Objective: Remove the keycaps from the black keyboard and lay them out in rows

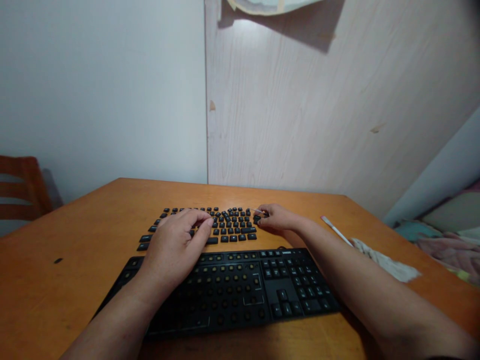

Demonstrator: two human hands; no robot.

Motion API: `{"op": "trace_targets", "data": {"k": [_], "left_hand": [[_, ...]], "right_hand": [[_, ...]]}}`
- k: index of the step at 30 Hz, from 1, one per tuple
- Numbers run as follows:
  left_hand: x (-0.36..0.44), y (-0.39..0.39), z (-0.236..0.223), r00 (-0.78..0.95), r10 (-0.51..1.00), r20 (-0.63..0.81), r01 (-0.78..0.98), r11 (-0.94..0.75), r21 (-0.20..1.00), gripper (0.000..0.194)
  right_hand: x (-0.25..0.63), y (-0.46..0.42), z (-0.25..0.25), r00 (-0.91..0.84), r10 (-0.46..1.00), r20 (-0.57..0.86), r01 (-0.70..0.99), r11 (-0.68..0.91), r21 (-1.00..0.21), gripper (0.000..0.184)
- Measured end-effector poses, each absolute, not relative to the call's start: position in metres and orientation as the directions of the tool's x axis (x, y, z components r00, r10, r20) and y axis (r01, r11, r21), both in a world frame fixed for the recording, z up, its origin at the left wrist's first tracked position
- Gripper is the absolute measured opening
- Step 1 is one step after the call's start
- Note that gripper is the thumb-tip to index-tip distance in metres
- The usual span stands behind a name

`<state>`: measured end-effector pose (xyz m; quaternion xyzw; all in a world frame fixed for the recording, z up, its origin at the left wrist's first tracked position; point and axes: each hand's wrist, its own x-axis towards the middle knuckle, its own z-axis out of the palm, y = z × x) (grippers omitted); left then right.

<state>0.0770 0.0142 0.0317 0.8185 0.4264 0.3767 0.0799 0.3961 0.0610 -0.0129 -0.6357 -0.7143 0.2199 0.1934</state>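
Observation:
My left hand hovers over the left part of a spread of loose black keycaps, its thumb and forefinger tips brought together. Whatever may be between them is too small to tell. At the right end of the spread, my right hand has its fingers closed round a black keycap. A thin pale sliver shows by its fingertips. Nearer to me lies a black keyboard. Its main block is stripped to bare key posts, while the arrow keys and number pad keep their caps. My left wrist covers part of its left side.
A white-handled brush lies on the wooden table at right, against a crumpled pale cloth. One small dark piece sits far left. A wooden chair stands beyond the left edge; a wall closes the back.

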Motion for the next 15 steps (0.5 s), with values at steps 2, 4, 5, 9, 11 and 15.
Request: {"op": "trace_targets", "data": {"k": [2, 4, 5, 9, 11, 15], "left_hand": [[0.077, 0.015, 0.031, 0.352, 0.759, 0.548, 0.64, -0.623, 0.451, 0.025], [0.077, 0.015, 0.031, 0.351, 0.759, 0.548, 0.638, -0.622, 0.454, 0.026], [0.077, 0.015, 0.031, 0.351, 0.76, 0.548, 0.637, -0.622, 0.456, 0.026], [0.077, 0.014, 0.031, 0.348, 0.76, 0.548, 0.638, -0.621, 0.455, 0.026], [0.077, 0.014, 0.032, 0.346, 0.76, 0.55, 0.642, -0.619, 0.452, 0.026], [0.077, 0.012, 0.034, 0.344, 0.763, 0.548, 0.64, -0.617, 0.458, 0.027]], "right_hand": [[0.394, 0.059, -0.013, -0.13, 0.991, -0.014, 0.813, 0.098, -0.574, 0.022], [0.393, 0.058, -0.013, -0.144, 0.989, -0.016, 0.8, 0.107, -0.591, 0.022], [0.392, 0.058, -0.013, -0.15, 0.989, -0.014, 0.792, 0.112, -0.601, 0.022], [0.391, 0.057, -0.011, -0.151, 0.989, -0.004, 0.768, 0.115, -0.63, 0.027], [0.395, 0.058, -0.008, -0.115, 0.993, 0.017, 0.776, 0.1, -0.623, 0.032], [0.408, 0.057, 0.002, -0.029, 0.996, 0.085, 0.809, 0.073, -0.583, 0.037]]}}
